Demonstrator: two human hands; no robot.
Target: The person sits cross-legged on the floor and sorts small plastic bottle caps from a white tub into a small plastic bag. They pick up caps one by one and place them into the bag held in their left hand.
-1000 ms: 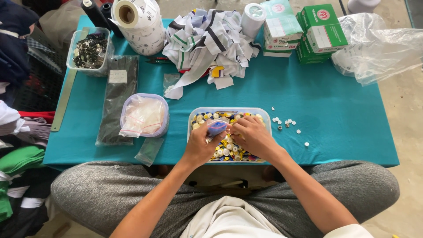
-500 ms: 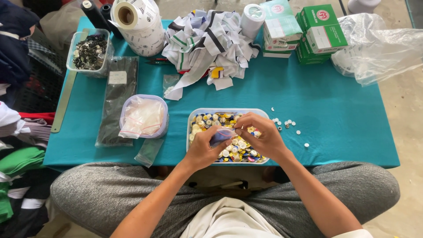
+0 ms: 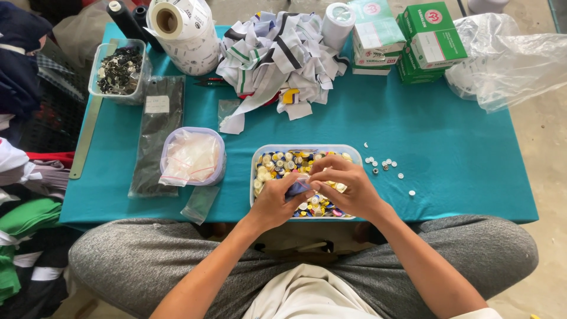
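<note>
Teal tabletop [image 3: 449, 153] carries a clear tub [image 3: 260, 155] of mixed buttons at 6 o'clock. Both hands meet over it: left hand [image 3: 276, 204] and right hand [image 3: 342, 186] each hold a pinch grip closed on a small bag [image 3: 297, 188]. Tub appears full, so much looks left. Loose buttons [image 3: 384, 165] lie at 3 o'clock of the tub.

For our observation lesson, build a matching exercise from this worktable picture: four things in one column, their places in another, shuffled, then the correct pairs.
Things:
1. green boxes
2. tray of dark metal parts
3. loose white buttons
4. tub of mixed buttons

Places:
A. far left corner of the cloth
B. under both hands
C. far right, stacked
D. scattered right of the tub

Pairs: 1-C, 2-A, 3-D, 4-B
</note>
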